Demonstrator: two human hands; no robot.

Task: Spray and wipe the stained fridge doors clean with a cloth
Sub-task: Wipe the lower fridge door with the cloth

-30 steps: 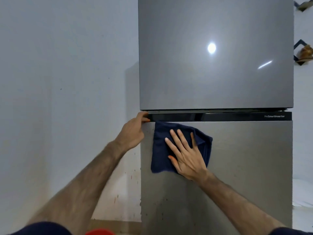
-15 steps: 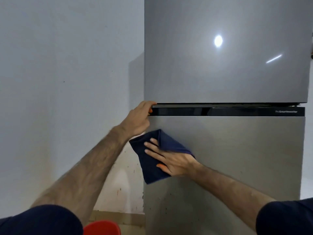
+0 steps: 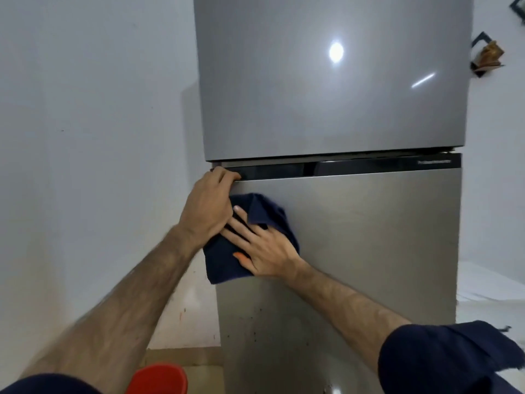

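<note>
Since half a second ago the dark navy cloth (image 3: pixel 250 245) has bunched further: its upper part now folds over the fingers, where before it lay as a flatter diamond. It has not left the upper left corner of the brushed-steel lower fridge door (image 3: pixel 369 251). The left hand (image 3: pixel 208 206) has kept its hold at the door's top corner and now overlaps the right hand's fingertips.

Cloth: at about 7 o'clock from frame centre, pressed flat to the lower door, its lower left corner hanging past the door's left edge. Long axis runs roughly 1 o'clock to 7 o'clock.

Right hand (image 3: pixel 264 248): fingers spread and straight, pointing toward 10 o'clock, palm pressing the cloth against the door.

Left hand: fingers curled over the door's top left corner, below the glossy black strip (image 3: pixel 355 167).

Glossy grey upper door (image 3: pixel 326 95) at 12 o'clock. Dark specks on the lower door at 6 o'clock. Red round object (image 3: pixel 159 379) on the floor at 7 o'clock.
</note>
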